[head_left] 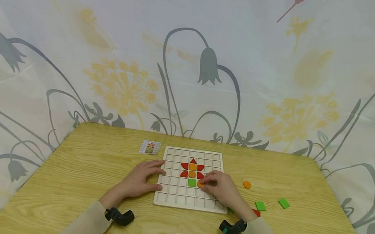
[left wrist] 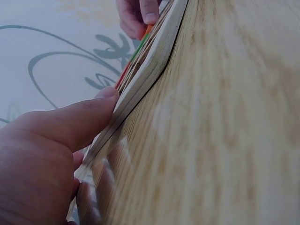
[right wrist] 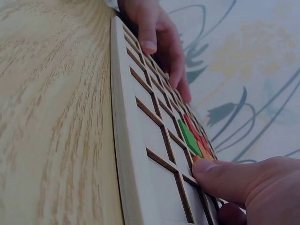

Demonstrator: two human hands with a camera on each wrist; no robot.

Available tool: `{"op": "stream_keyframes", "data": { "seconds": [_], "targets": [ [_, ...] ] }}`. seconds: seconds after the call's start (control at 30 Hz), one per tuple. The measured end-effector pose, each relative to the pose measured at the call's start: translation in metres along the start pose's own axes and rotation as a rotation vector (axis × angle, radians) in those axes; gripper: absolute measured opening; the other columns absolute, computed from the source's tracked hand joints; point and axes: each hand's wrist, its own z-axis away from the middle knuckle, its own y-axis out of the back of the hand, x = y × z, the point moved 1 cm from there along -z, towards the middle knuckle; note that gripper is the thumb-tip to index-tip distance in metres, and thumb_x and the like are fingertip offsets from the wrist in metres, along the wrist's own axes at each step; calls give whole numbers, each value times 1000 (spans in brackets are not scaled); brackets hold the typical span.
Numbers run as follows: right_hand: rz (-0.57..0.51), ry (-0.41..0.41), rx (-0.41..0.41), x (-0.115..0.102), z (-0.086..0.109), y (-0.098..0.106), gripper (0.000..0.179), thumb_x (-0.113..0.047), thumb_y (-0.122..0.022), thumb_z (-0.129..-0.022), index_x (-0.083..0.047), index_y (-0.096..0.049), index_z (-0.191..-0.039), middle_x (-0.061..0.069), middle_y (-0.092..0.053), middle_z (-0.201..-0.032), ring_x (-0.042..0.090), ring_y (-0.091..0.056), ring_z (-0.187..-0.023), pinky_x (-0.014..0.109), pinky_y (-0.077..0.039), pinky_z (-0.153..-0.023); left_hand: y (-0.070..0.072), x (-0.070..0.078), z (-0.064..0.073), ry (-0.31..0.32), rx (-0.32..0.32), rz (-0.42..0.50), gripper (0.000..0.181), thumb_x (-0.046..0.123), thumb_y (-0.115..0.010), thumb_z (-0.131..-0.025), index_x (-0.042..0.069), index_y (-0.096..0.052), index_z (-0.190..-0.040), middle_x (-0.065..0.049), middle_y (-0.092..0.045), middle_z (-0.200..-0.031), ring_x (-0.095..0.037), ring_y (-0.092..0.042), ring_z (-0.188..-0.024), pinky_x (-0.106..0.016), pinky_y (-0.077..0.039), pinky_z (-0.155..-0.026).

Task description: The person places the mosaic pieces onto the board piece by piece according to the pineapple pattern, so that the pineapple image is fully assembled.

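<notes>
A pale wooden grid board (head_left: 172,200) lies flat on the table. My left hand (head_left: 140,179) rests along its left side, fingers spread and the thumb (left wrist: 105,101) touching the edge in the left wrist view. Over the board, my right hand (head_left: 222,188) pinches an orange disc (head_left: 199,184) at a cell just right of a green square (head_left: 192,182); the fingers partly cover the disc. Above that square lie another orange disc (head_left: 192,174), an orange square (head_left: 193,167), a red triangle (head_left: 193,161) and several curved red pieces (head_left: 185,165).
A small printed card (head_left: 150,147) lies beyond the board's left corner. Right of the board are a loose orange disc (head_left: 247,185) and green squares (head_left: 260,206). A red piece (head_left: 257,212) is partly hidden by the right forearm. A patterned cloth hangs behind the table.
</notes>
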Motion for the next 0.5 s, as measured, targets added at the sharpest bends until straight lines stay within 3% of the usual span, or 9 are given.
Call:
{"op": "stream_keyframes", "data": {
  "seconds": [0.27, 0.5],
  "targets": [
    [5, 0, 11, -1, 0, 0, 9, -13, -77, -89, -20, -80, -93, -7, -66, -102, 20, -63, -97, 37, -52, -83, -1, -1, -1, 1, -1, -4, 46, 40, -72, -91, 16, -66, -129, -5, -41, -156, -33, -32, -144, -62, -23, -112],
    [-27, 0, 13, -3, 1, 1, 11, -10, -77, -88, -20, -78, -92, -9, -68, -99, 15, -63, -93, 34, -52, -82, 1, 1, 0, -5, 2, 5, 46, 40, -72, -91, 15, -66, -129, -6, -41, -155, -34, -33, -143, -62, -23, -112]
  ]
}}
